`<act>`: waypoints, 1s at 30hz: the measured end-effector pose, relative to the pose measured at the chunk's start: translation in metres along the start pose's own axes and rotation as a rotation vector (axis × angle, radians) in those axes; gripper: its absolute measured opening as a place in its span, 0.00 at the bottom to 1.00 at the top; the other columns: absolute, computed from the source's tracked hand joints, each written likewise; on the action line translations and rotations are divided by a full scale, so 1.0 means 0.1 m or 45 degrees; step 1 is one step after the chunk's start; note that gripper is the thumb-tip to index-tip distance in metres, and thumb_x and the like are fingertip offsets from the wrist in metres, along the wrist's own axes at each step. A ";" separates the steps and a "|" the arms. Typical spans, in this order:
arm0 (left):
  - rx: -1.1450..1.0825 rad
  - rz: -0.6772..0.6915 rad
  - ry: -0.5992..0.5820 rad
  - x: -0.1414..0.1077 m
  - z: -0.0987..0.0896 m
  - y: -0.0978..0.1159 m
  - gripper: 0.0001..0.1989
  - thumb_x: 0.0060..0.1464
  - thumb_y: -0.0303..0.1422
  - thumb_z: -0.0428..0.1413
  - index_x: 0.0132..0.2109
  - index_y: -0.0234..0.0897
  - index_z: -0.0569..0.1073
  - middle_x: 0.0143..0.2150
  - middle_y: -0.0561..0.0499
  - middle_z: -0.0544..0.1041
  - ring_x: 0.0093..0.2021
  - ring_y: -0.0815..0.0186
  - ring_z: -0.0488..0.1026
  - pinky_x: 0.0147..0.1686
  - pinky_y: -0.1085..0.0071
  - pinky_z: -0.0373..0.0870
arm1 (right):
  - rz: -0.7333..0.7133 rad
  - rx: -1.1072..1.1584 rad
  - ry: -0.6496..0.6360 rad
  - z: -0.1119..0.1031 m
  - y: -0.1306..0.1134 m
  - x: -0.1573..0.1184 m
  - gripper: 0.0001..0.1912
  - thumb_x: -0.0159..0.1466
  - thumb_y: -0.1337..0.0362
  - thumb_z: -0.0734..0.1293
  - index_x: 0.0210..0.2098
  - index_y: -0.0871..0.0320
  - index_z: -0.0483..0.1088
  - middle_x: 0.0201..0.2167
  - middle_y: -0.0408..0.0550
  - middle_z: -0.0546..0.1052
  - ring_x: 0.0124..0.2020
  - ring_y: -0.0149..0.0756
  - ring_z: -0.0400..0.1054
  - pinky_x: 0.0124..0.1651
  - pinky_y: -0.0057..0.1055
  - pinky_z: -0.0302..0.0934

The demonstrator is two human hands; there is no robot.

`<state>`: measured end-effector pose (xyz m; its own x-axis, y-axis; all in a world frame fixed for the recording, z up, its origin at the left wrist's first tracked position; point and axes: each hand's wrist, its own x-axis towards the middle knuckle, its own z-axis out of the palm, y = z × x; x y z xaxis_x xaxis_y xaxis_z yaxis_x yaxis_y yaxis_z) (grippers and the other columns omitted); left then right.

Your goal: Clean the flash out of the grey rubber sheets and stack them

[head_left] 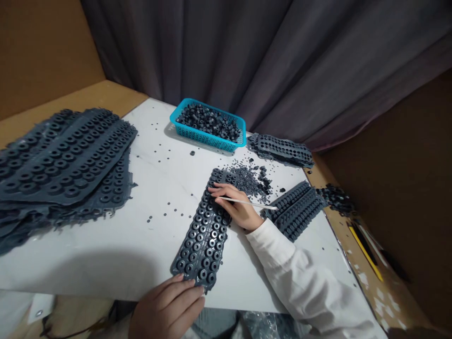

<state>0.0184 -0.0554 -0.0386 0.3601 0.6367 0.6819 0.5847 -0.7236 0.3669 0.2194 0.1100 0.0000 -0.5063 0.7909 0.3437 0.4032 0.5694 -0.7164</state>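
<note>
Rubber strip (203,230), end under left hand (169,308)

A single head-worn camera looks forward and down from above the near edge of the bench (106,245), tilted slightly so the white top runs away toward the upper right. It sits close: both hands fall in the lower middle of the frame, the left hand (167,308) almost at the bottom edge, the right hand (236,207) farther in. The far side is closed by a grey curtain (268,61), with brown walls at both flanks. No second view exists, so nothing is shared
</note>
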 end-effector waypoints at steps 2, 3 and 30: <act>0.005 0.011 -0.009 0.00 0.00 0.00 0.19 0.65 0.29 0.42 0.33 0.43 0.75 0.33 0.62 0.79 0.35 0.76 0.74 0.54 0.77 0.59 | -0.018 -0.030 -0.005 0.00 0.00 0.01 0.08 0.66 0.61 0.61 0.39 0.55 0.70 0.44 0.52 0.78 0.54 0.38 0.66 0.55 0.43 0.62; 0.006 0.022 -0.018 0.00 0.00 -0.01 0.18 0.65 0.29 0.42 0.34 0.43 0.75 0.33 0.61 0.79 0.35 0.76 0.74 0.54 0.77 0.60 | -0.036 -0.050 -0.011 0.00 0.00 0.01 0.08 0.66 0.61 0.60 0.39 0.55 0.70 0.44 0.52 0.78 0.53 0.38 0.66 0.54 0.43 0.63; -0.036 -0.036 0.015 0.00 0.01 0.02 0.19 0.65 0.29 0.42 0.33 0.43 0.76 0.34 0.62 0.80 0.35 0.76 0.75 0.57 0.77 0.56 | 0.009 -0.291 0.094 -0.09 0.35 0.23 0.11 0.67 0.59 0.59 0.42 0.54 0.71 0.45 0.49 0.77 0.51 0.40 0.66 0.53 0.40 0.60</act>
<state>0.0206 -0.0563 -0.0388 0.3351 0.6540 0.6782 0.5738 -0.7126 0.4037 0.2291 0.1501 -0.0119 -0.4487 0.8048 0.3886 0.5731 0.5928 -0.5658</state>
